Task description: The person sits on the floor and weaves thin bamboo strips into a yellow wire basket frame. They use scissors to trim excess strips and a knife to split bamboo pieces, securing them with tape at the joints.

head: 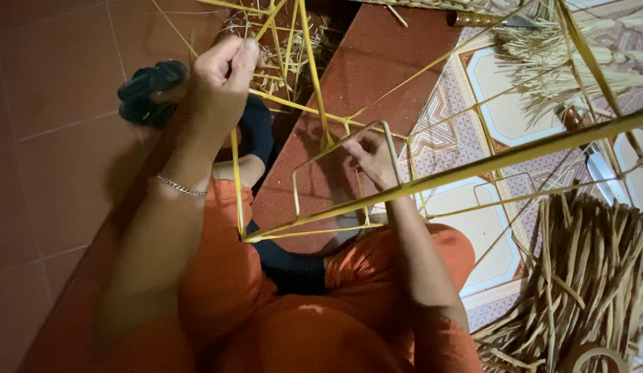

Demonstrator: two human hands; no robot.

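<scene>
Looking straight down at a lap in orange trousers, knees apart, seated over a red tile floor. Left hand up in the upper-left-centre of the frame, fingers pinched tight together on a thin yellow strand that drops down toward the knee. Silver bracelet on that wrist. Right hand sitting at centre frame, fingers curled shut around the thin metal frame, right where the strips cross it. Frame itself tilted across the middle, with one long yellow bar running out to the right edge.

Loose bundle of dried straw strips piled lower right, another bunch upper right over the patterned tiles. Dark slipper-like thing upper left, partly behind the raised hand.

Possible trouble from here, just a guess: pulling too hard with the raised hand could snap or split that strand, since it looks thin and dry. Also easy to let the frame twist if the centre grip slackens, which would loosen the wraps already on it. Crossing strands near the top look like a tangle risk too. Bit blurry on the left forearm, so hard to judge tension.
</scene>
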